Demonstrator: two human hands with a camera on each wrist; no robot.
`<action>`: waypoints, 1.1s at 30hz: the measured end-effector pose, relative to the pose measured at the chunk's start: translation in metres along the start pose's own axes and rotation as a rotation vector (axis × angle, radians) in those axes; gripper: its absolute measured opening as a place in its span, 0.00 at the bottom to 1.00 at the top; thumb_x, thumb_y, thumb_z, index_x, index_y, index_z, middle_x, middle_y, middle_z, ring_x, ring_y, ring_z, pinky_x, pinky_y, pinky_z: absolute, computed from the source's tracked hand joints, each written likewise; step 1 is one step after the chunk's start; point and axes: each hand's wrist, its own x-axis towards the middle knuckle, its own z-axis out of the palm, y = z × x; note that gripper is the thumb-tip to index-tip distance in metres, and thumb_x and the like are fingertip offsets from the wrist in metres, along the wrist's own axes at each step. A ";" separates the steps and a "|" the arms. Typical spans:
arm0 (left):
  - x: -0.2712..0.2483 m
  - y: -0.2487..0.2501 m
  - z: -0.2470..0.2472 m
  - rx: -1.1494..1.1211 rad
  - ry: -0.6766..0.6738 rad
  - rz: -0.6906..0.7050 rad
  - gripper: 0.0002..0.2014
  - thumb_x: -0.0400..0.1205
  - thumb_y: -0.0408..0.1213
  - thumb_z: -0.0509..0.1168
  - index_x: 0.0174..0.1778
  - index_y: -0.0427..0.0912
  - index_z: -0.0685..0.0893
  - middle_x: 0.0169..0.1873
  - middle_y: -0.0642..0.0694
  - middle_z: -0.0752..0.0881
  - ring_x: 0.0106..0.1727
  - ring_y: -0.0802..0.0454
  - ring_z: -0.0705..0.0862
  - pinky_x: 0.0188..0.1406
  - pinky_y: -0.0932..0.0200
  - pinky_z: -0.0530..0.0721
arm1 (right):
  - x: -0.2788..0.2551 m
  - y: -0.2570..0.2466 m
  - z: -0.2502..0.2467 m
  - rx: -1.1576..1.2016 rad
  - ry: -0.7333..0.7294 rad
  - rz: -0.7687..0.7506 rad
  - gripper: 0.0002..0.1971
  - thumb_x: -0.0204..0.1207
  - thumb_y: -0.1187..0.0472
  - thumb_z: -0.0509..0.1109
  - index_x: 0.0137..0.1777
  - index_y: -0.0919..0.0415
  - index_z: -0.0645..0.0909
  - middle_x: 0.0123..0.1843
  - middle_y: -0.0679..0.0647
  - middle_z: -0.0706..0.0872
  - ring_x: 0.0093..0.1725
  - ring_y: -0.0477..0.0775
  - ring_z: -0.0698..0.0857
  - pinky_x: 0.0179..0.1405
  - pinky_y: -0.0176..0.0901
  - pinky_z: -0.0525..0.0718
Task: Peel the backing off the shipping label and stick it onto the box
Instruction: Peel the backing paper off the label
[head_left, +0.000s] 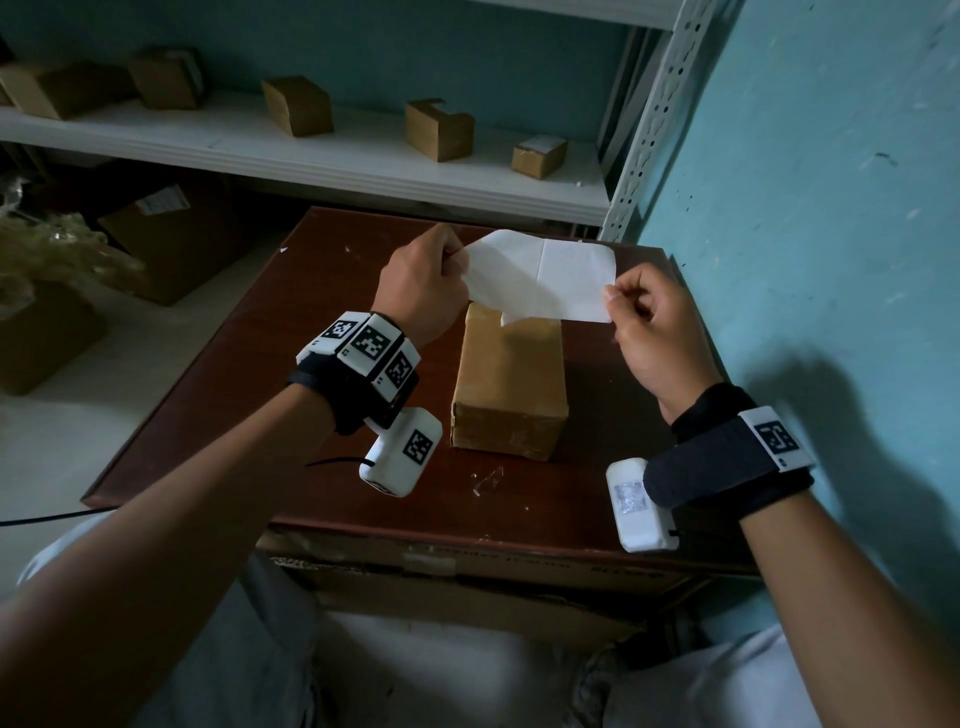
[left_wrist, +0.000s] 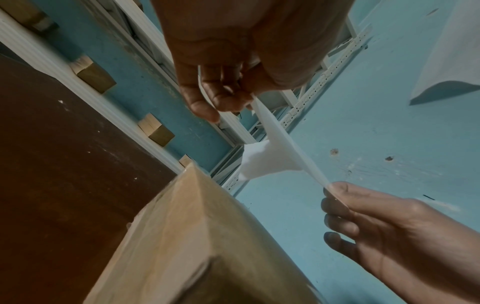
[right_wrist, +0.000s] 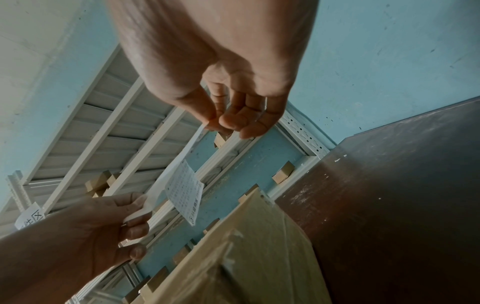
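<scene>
Head view: two hands hold a white shipping label (head_left: 540, 275) in the air above a brown cardboard box (head_left: 509, 379) on a dark table (head_left: 260, 364). Left hand (head_left: 421, 286) pinches one end, right hand (head_left: 649, 327) pinches the opposite corner, and part of the sheet curls away between them. It looks thin, light and floppy, likely sticky, so best held by its edges.

The printed text on the shipping label (right_wrist: 185, 190) is too small to read. The left hand (head_left: 421, 283) hides the label's left corner, and the box (right_wrist: 249, 253) is cut off by the right wrist view's lower edge.
</scene>
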 end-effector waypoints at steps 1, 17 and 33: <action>0.000 0.000 0.000 0.000 0.003 0.000 0.06 0.83 0.31 0.57 0.44 0.43 0.77 0.41 0.51 0.79 0.40 0.49 0.81 0.33 0.61 0.76 | 0.000 0.000 0.000 -0.001 0.001 -0.002 0.05 0.85 0.59 0.64 0.51 0.59 0.78 0.40 0.48 0.81 0.39 0.46 0.81 0.42 0.43 0.82; 0.000 -0.001 -0.001 0.004 0.000 -0.008 0.06 0.83 0.32 0.57 0.46 0.45 0.77 0.45 0.49 0.80 0.43 0.49 0.81 0.37 0.59 0.78 | 0.000 -0.001 -0.002 0.003 0.001 0.004 0.05 0.85 0.59 0.64 0.52 0.61 0.78 0.40 0.49 0.81 0.38 0.46 0.80 0.42 0.42 0.81; -0.002 0.004 -0.006 0.007 0.001 -0.032 0.06 0.82 0.31 0.57 0.45 0.43 0.78 0.42 0.48 0.81 0.42 0.44 0.84 0.40 0.48 0.84 | -0.001 -0.002 -0.003 -0.002 0.007 0.009 0.06 0.85 0.60 0.64 0.52 0.62 0.79 0.42 0.54 0.82 0.41 0.49 0.81 0.44 0.47 0.82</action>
